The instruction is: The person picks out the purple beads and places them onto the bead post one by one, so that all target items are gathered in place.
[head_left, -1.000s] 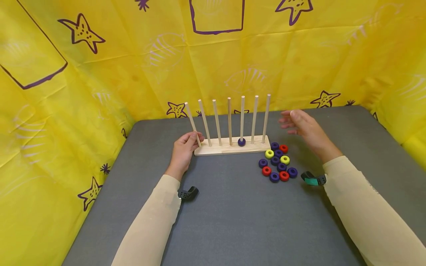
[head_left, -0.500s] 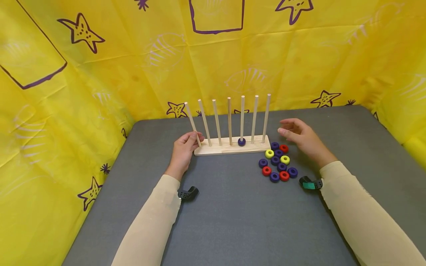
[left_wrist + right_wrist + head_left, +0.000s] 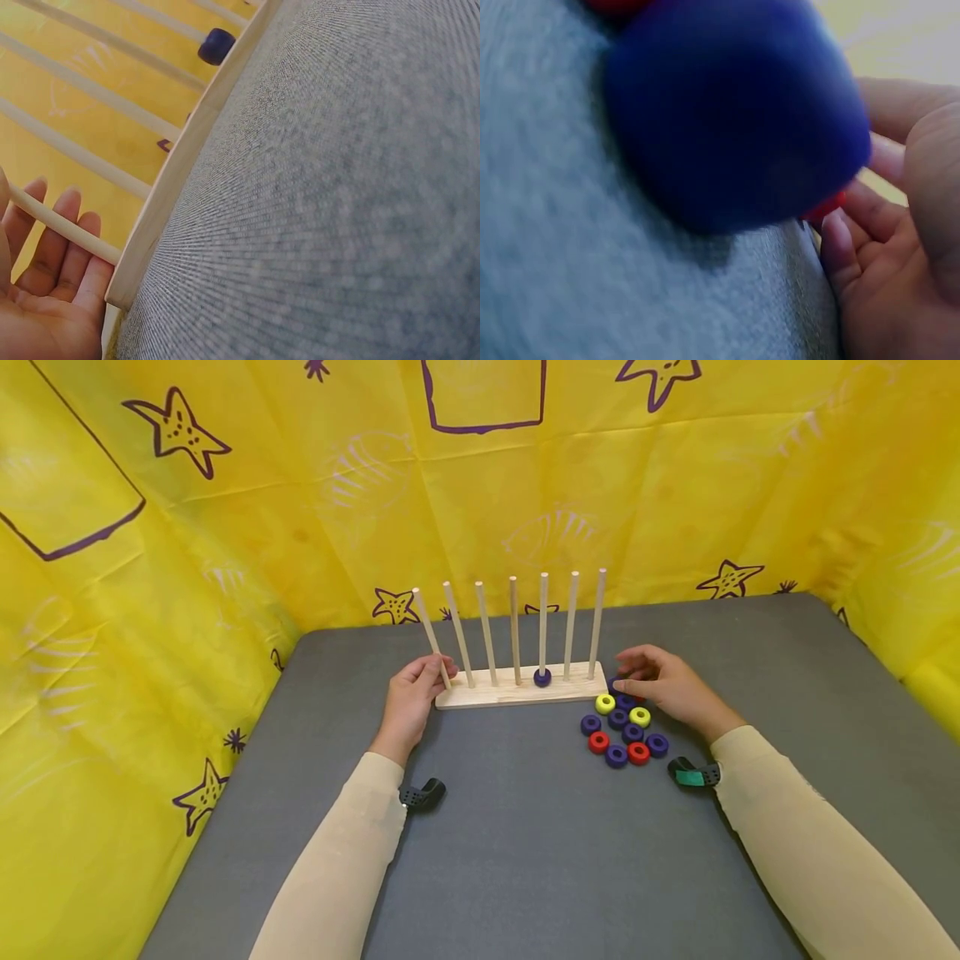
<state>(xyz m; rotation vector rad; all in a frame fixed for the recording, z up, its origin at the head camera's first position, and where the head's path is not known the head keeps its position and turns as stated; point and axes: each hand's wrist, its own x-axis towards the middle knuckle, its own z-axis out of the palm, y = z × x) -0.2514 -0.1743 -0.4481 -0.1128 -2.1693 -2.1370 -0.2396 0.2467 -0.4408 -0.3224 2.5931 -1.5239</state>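
Note:
A pale wooden base carries several upright pegs, and a dark purple ring sits at the foot of the third peg from the right. My left hand holds the leftmost peg low down between thumb and fingers; in the left wrist view the fingers lie behind that peg. Just right of the base, my right hand reaches over the back of the loose rings, thumb and fingers apart around a purple ring. A purple ring looms large in the right wrist view, with a red one partly hidden by the fingers.
Purple, red and yellow rings lie in a loose cluster on the grey table, right of the base and in front of it. A yellow patterned cloth hangs behind and at the sides.
My right hand has come down and towards the left, onto the back rings of the cluster, some of which it now partly covers. The left hand keeps its hold on the peg.

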